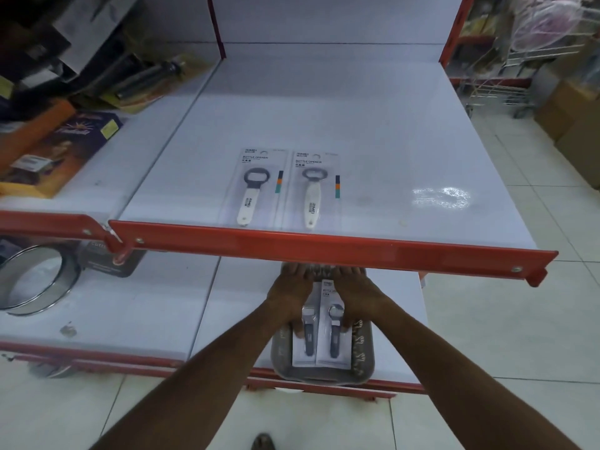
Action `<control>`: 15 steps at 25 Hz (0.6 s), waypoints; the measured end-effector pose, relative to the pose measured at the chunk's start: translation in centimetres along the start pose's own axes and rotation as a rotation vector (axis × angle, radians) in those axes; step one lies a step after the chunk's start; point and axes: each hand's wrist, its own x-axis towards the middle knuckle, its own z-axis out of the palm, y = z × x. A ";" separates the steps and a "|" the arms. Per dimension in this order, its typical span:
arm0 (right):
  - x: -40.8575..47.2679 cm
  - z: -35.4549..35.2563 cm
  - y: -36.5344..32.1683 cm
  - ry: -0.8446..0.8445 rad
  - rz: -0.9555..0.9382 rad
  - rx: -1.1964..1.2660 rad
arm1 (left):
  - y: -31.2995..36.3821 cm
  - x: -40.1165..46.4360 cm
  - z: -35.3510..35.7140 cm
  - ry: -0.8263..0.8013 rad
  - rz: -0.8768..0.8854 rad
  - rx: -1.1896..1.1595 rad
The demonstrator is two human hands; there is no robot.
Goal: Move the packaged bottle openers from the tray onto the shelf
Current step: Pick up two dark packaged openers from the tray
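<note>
Two packaged bottle openers with white handles lie side by side on the upper white shelf (357,131), one on the left (251,186) and one on the right (314,190), close to its red front lip. Below, a grey tray (360,352) rests on the lower shelf and holds two packaged openers with dark handles (321,336). My left hand (292,297) grips the left edge of those packs, thumb on top. My right hand (357,297) grips their right edge. The fingertips of both hands are hidden behind the red lip.
The red front lip (324,245) of the upper shelf overhangs the tray. Boxed goods (58,147) crowd the left upper shelf. A round metal ring (35,277) and a dark box (110,258) sit on the lower left shelf. Cardboard boxes (568,115) stand right.
</note>
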 end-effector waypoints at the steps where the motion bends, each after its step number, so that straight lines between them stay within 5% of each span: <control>1: -0.7 -0.5 0.1 0.033 0.005 0.151 | -0.3 -0.6 -0.4 0.030 -0.011 -0.045; 6: -7.9 -2.4 -0.4 0.286 0.019 0.581 | -1.1 -7.5 -2.4 0.163 -0.052 -0.650; 15: -21.9 -14.4 -3.0 0.876 -0.074 0.895 | -2.3 -19.9 -13.4 0.817 -0.025 -1.001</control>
